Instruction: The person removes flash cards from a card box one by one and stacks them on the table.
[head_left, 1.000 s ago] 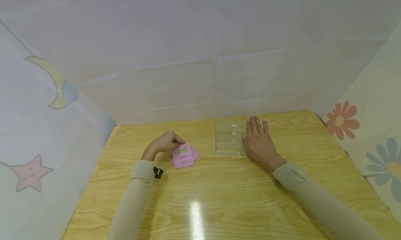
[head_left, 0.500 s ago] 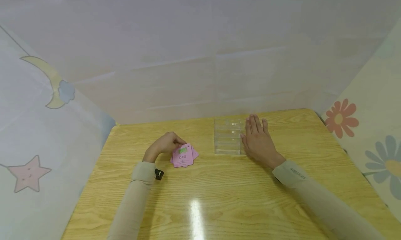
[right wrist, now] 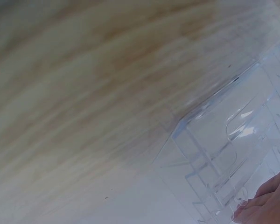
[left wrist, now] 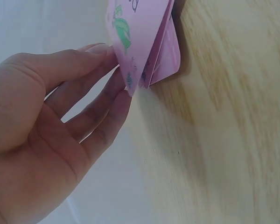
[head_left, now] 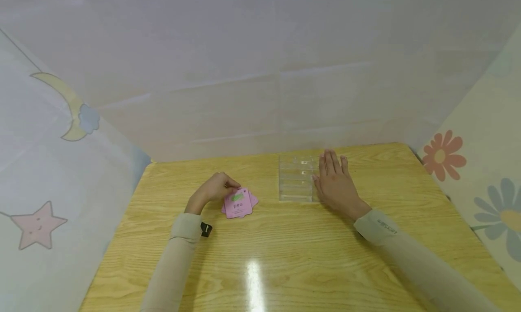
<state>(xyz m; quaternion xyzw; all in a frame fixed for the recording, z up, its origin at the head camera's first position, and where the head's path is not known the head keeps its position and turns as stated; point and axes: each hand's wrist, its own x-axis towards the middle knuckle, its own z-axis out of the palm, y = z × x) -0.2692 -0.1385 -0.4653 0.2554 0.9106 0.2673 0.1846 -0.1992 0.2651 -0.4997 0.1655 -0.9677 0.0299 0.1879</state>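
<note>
In the head view, a pink flashcard (head_left: 238, 203) printed "pea" with a green pod lies over at least one other pink card (head_left: 254, 200), left of centre. My left hand (head_left: 214, 188) pinches the top card's far edge. The left wrist view has the thumb on the picture face of the card (left wrist: 142, 28), fingers behind it, its edge raised off the table. A clear plastic stepped rack (head_left: 296, 188) stands right of the cards. Against its right side rests my right hand (head_left: 338, 187), fingers straight. Only fingertips and the rack's corner (right wrist: 182, 126) show in the right wrist view.
The wood-grain table (head_left: 285, 257) carries a bright light reflection near its front. A pale sheet (head_left: 244, 99) rises behind the back edge. Printed side walls, with a moon and star (head_left: 38, 225) left and flowers (head_left: 443, 155) right, flank the table.
The top pink card has tilted slightly under my left hand. My right hand and the clear rack hold their places.
</note>
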